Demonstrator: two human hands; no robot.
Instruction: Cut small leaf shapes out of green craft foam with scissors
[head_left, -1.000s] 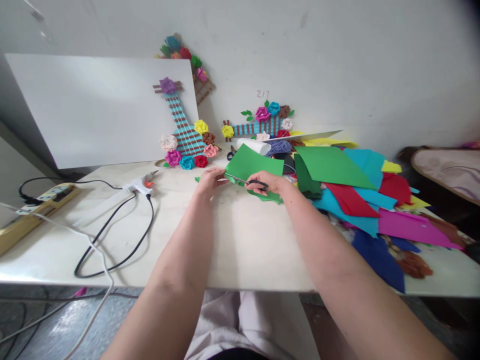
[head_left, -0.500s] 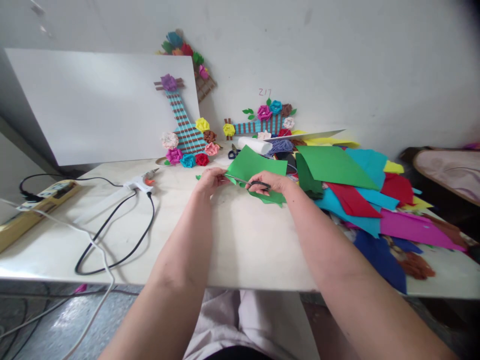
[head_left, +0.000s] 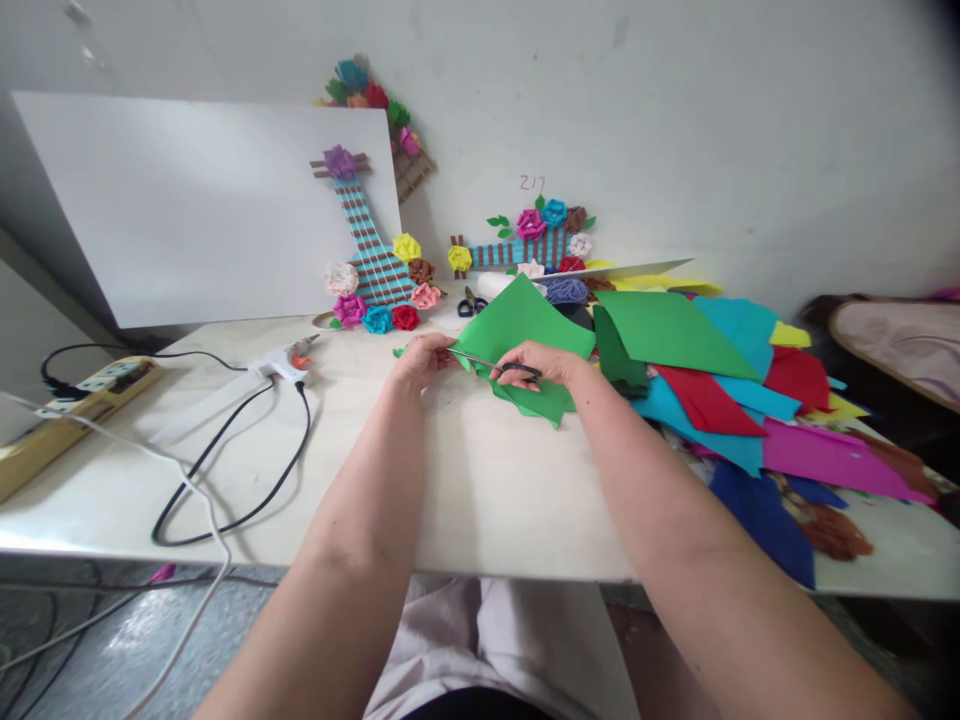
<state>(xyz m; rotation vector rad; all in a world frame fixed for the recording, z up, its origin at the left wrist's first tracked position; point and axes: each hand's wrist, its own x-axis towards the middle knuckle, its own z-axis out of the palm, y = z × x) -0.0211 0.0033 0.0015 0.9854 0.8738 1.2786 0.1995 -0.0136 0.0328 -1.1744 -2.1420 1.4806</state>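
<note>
A bright green sheet [head_left: 525,325], paper or felt, is pinched at its left corner by my left hand [head_left: 424,362]. My right hand [head_left: 536,365] grips a pair of scissors [head_left: 474,359] by its black handles. The blades point left across the sheet's lower-left edge, and their tips reach the left fingers. Below the scissors hangs a ragged-edged part of the green sheet [head_left: 538,402]. A small green scrap [head_left: 397,353] lies just left of my left hand.
A glue gun [head_left: 281,362] with a looped black cord lies left, near a power strip [head_left: 82,400]. Coloured sheets [head_left: 697,335] pile up at right. A flower-decorated guitar shape [head_left: 371,250] leans on a white board [head_left: 202,210]. Dark-handled scissors [head_left: 470,304] lie behind the green sheet.
The green sheet has turned in my left fingers, so its top corner points further up and right and its lower part hangs lower. Both hands stay nearly in place.
</note>
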